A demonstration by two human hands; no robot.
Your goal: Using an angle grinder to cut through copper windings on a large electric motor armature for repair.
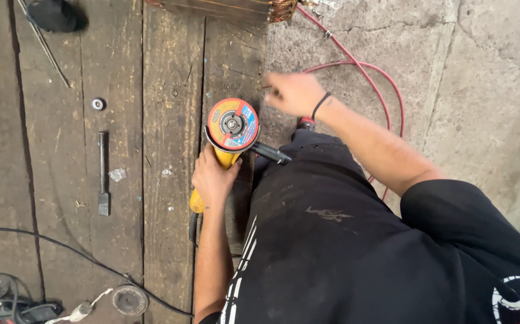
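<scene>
Nearest to us, our own dark-clothed torso and leg (332, 240) fill the lower right of the view, above a floor of worn wooden planks (164, 72) that meets bare concrete (488, 90) on the right. By the lower edge of the planks lie a round wire-mesh piece (130, 300), a black cable (62, 249) and a tangle of cords at the bottom left corner.

Our left hand (212, 180) is wrapped firmly around the yellow body of an angle grinder (227, 141), which rests over the planks near the seam with the concrete. The grinder's orange and blue cutting disc (233, 123) faces upward, its metal centre nut showing, and a black side handle (270, 153) juts toward our leg.

Farther out, our right hand (293, 93), with a black band (320, 104) at the wrist, hovers just beyond the disc. It is blurred, so we cannot tell whether it is closed or holds anything.

On the left planks lie a flat metal chisel (102, 177) and, beyond it, a small metal washer (97, 104). A red hose (371, 78) loops across the concrete, and a dark wooden object (224, 9) sits at the far edge.
</scene>
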